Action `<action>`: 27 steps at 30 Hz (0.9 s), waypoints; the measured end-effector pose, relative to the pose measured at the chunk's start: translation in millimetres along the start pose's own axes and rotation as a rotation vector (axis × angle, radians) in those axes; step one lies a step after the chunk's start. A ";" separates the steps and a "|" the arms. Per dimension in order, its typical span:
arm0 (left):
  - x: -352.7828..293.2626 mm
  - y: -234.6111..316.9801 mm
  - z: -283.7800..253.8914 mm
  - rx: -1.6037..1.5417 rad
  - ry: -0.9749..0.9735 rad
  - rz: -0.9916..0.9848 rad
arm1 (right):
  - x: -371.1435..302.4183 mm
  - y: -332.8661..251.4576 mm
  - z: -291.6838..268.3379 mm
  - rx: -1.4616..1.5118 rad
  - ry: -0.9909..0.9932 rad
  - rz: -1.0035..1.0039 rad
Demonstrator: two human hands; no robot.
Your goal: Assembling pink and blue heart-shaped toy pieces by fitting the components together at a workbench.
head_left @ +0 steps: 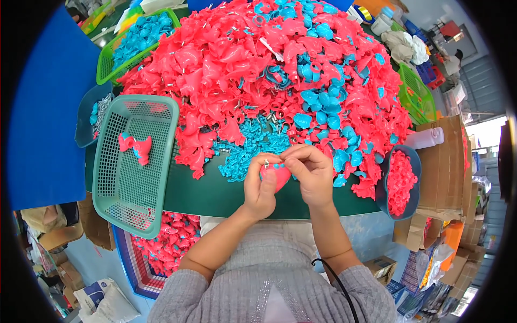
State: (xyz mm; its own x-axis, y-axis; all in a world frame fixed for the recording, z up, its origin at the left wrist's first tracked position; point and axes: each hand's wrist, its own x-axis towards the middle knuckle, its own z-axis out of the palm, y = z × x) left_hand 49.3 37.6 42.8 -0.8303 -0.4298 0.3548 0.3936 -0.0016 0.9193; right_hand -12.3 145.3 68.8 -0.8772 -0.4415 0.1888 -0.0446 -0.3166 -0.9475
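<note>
My left hand [260, 185] grips a pink plastic toy piece [280, 176] near the front edge of the dark green table [215, 194]. My right hand [311, 171] pinches the top of the same piece, where a small metal pin and a blue part sit. Just beyond the hands lies a huge heap of pink plastic pieces [226, 70] mixed with blue plastic parts [323, 102] and a patch of small blue rings [253, 142].
A teal mesh basket [116, 183] at the left holds two assembled pink pieces [135, 146]. A dark bowl of pink parts [401, 183] stands at the right, a white bottle [425, 138] behind it. Green baskets [414, 91] sit beyond; cardboard boxes [444, 161] on the right.
</note>
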 end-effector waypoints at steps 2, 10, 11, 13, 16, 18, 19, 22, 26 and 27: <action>-1.7 0.5 -3.4 0.002 0.027 -0.087 | -3.4 2.7 5.8 0.003 0.052 0.042; 9.1 -7.4 -7.3 -0.182 -0.025 -0.231 | -1.9 3.7 1.0 0.110 0.068 0.154; 7.4 -7.9 -7.3 -0.263 -0.088 -0.255 | -1.7 3.4 -1.1 0.125 0.053 0.165; 10.1 -5.2 -1.0 -0.237 -0.101 -0.208 | -2.6 1.1 -2.1 0.137 0.057 0.143; 4.8 5.3 1.2 -0.277 -0.122 -0.251 | -7.2 -3.0 -2.7 0.114 0.096 0.144; 3.2 6.6 0.6 -0.344 -0.137 -0.341 | -8.0 1.8 -5.7 0.107 0.102 0.130; 5.5 3.8 0.7 -0.369 -0.145 -0.333 | -8.5 4.3 -6.2 0.100 0.105 0.119; 7.1 3.7 3.1 -0.394 -0.133 -0.345 | -9.1 6.3 -3.9 0.161 0.178 0.133; 4.3 4.2 2.4 -0.367 -0.110 -0.375 | -15.4 13.4 -1.8 0.129 0.167 0.125; 4.4 1.6 1.3 -0.369 -0.115 -0.376 | -16.9 15.1 -0.4 0.127 0.172 0.122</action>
State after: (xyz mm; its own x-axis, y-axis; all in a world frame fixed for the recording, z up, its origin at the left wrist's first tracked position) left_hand 45.8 36.8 46.1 -0.9704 -0.2367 0.0483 0.1562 -0.4624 0.8728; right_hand 1.6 148.3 51.2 -0.9412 -0.3374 0.0177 0.1181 -0.3775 -0.9185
